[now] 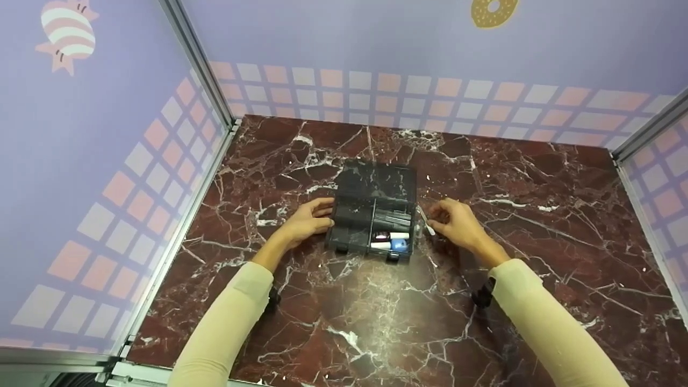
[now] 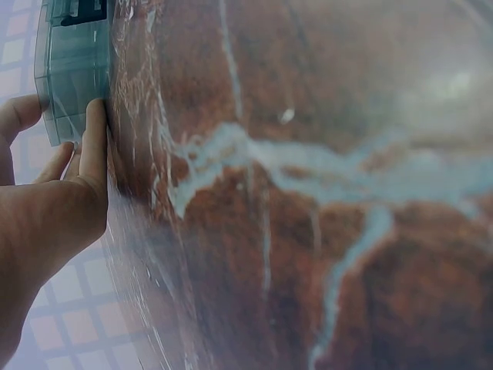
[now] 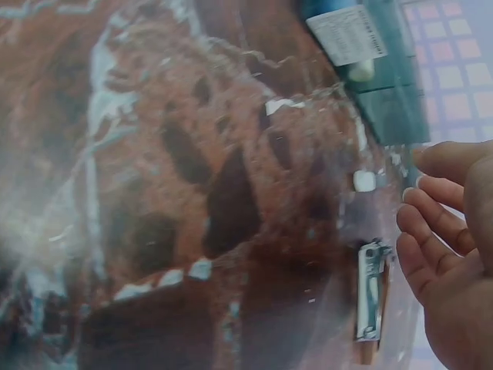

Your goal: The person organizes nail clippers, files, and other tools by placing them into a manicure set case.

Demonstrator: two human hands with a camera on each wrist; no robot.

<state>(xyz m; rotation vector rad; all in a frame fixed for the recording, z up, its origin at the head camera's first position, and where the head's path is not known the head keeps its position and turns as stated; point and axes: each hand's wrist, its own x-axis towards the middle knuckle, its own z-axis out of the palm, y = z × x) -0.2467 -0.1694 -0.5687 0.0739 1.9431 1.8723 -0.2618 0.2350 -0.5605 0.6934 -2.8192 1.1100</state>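
A dark see-through plastic compartment box (image 1: 352,234) lies with its lid (image 1: 379,180) folded back. Its front right compartment holds small white-capped bottles, one with a blue body (image 1: 399,245). My left hand (image 1: 303,221) grips the box's left side; the left wrist view shows its fingers at the box corner (image 2: 77,69). Off the right side hangs my right hand (image 1: 457,223), fingers loosely curved and holding nothing visible. Near its fingertips is a thin white stick-like item (image 1: 430,228). The right wrist view shows a nail clipper (image 3: 370,289) on the table beside that hand.
The box stands on a dark red marbled table (image 1: 344,301). Patterned purple panels (image 1: 376,32) with metal edge frames close in the back, left and right. A white printed label (image 3: 348,35) shows in the box.
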